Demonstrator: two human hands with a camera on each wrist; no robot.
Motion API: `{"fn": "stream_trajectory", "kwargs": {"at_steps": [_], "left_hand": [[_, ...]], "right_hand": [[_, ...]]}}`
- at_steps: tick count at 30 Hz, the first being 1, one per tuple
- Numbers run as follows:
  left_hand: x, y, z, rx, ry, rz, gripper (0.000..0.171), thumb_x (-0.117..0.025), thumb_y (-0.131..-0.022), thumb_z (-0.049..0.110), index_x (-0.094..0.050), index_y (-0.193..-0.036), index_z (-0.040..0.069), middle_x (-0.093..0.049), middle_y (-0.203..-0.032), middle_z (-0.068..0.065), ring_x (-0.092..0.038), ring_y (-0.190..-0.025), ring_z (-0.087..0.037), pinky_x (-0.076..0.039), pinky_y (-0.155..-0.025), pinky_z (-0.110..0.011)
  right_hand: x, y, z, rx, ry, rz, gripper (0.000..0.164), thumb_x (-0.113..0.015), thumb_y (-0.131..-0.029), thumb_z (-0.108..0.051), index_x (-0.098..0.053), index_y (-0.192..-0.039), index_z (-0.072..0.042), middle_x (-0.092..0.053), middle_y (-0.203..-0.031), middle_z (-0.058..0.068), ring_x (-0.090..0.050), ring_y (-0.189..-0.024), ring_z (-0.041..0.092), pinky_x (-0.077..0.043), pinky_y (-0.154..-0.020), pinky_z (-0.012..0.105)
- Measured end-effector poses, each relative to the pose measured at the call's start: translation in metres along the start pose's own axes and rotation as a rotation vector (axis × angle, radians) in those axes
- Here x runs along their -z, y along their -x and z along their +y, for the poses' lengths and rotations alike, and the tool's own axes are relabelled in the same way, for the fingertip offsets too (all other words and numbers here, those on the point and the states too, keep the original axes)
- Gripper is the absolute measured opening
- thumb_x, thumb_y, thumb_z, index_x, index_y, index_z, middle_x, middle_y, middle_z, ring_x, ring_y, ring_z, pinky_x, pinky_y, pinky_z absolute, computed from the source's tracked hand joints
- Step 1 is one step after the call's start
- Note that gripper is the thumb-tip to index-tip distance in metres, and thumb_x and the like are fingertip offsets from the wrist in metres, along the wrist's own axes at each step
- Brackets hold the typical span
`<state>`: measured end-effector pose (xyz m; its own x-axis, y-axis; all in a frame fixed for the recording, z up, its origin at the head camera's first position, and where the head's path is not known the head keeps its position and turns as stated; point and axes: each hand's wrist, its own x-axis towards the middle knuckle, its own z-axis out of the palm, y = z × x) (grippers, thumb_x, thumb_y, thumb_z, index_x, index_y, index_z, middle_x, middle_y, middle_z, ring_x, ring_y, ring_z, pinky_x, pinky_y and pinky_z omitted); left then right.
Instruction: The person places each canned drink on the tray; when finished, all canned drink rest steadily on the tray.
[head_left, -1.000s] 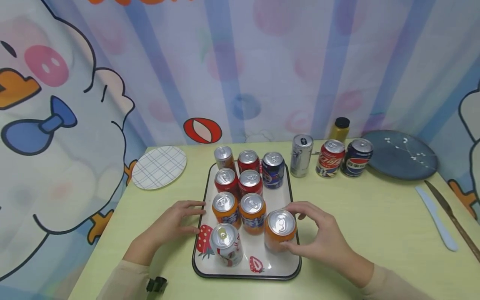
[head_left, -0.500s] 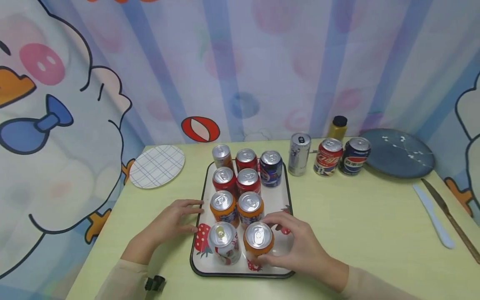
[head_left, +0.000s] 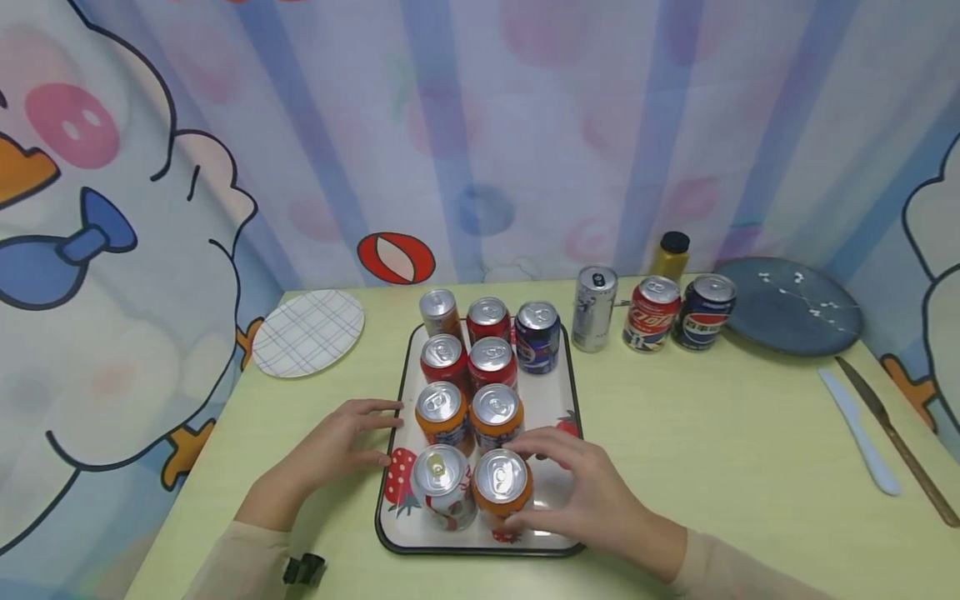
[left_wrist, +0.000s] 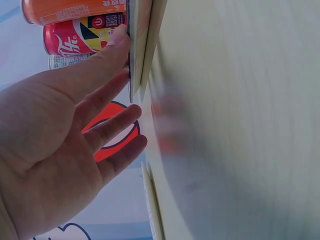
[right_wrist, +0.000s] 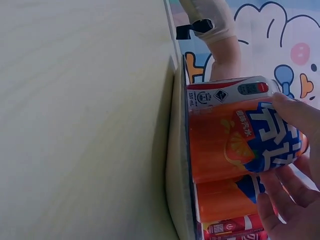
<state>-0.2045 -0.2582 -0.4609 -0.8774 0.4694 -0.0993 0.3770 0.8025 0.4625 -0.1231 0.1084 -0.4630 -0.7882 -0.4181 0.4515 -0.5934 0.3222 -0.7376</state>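
Observation:
On a white tray point(head_left: 555, 500) with a dark rim, drink cans stand upright in two columns. My right hand point(head_left: 588, 496) holds the front-right orange soda can point(head_left: 501, 492) near its top, thumb on the near side and fingers on the far side, as the right wrist view also shows. Right beside that can, on its left, is a white can point(head_left: 444, 496). Two more orange cans point(head_left: 495, 421) are behind it, then red cans point(head_left: 491, 367). My left hand point(head_left: 326, 454) is at the tray's left rim, fingers extended; in the left wrist view its thumb overlaps the tray edge.
A blue can point(head_left: 537, 342) stands at the tray's back right. Beyond the tray are a silver can point(head_left: 595, 312), a red can point(head_left: 651, 317), a dark blue can point(head_left: 703, 315), a yellow bottle point(head_left: 670, 258), a dark plate point(head_left: 795, 325), two knives point(head_left: 858, 429) and a checked plate point(head_left: 307, 333).
My right hand has moved left with the orange can, from the tray's right side to beside the white can. The left hand stays at the rim; the head view shifts slightly.

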Motion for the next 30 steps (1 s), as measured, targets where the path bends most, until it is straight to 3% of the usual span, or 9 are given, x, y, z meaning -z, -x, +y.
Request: {"fn": "stream_trajectory", "kwargs": {"at_steps": [4, 8, 15, 22, 30], "left_hand": [[0.001, 0.003, -0.004, -0.025, 0.004, 0.004, 0.053, -0.087, -0.083, 0.025, -0.071, -0.133, 0.012, -0.057, -0.152, -0.008, -0.047, -0.143, -0.04, -0.039, -0.117, -0.064], [-0.001, 0.004, -0.006, -0.037, 0.016, 0.008, 0.054, -0.087, -0.083, 0.026, -0.071, -0.133, 0.012, -0.056, -0.152, -0.008, -0.047, -0.143, -0.04, -0.039, -0.116, -0.064], [-0.002, 0.004, -0.006, -0.036, 0.024, 0.011, 0.054, -0.086, -0.083, 0.028, -0.071, -0.133, 0.013, -0.057, -0.152, -0.007, -0.047, -0.143, -0.039, -0.04, -0.117, -0.063], [-0.002, 0.002, -0.007, -0.029, 0.021, 0.01, 0.054, -0.087, -0.083, 0.029, -0.071, -0.133, 0.015, -0.057, -0.152, -0.006, -0.046, -0.143, -0.039, -0.039, -0.117, -0.063], [-0.002, 0.002, -0.007, -0.034, 0.009, 0.016, 0.055, -0.087, -0.083, 0.029, -0.071, -0.133, 0.015, -0.057, -0.152, -0.006, -0.046, -0.143, -0.039, -0.04, -0.117, -0.063]], "right_hand": [[0.013, -0.001, 0.005, -0.009, 0.015, -0.045, 0.069, -0.096, -0.07, -0.04, -0.067, -0.132, -0.025, -0.067, -0.132, -0.009, -0.066, -0.117, 0.012, -0.059, -0.094, 0.039], [0.039, 0.002, 0.017, -0.032, 0.054, -0.025, 0.067, -0.096, -0.073, -0.029, -0.067, -0.133, -0.021, -0.066, -0.134, -0.008, -0.063, -0.123, 0.013, -0.056, -0.104, 0.035], [0.09, 0.003, 0.045, -0.079, 0.096, 0.177, 0.06, -0.092, -0.075, -0.006, -0.069, -0.129, -0.018, -0.068, -0.13, -0.002, -0.059, -0.122, 0.001, -0.049, -0.099, 0.015], [0.135, -0.005, 0.064, -0.139, 0.088, 0.39, 0.052, -0.084, -0.079, 0.009, -0.068, -0.127, -0.002, -0.067, -0.126, 0.009, -0.059, -0.116, 0.0, -0.049, -0.096, 0.01], [0.174, -0.017, 0.101, -0.232, 0.191, 0.534, 0.048, -0.083, -0.083, 0.003, -0.068, -0.129, -0.001, -0.061, -0.126, -0.011, -0.056, -0.113, -0.003, -0.046, -0.091, 0.004]]}}
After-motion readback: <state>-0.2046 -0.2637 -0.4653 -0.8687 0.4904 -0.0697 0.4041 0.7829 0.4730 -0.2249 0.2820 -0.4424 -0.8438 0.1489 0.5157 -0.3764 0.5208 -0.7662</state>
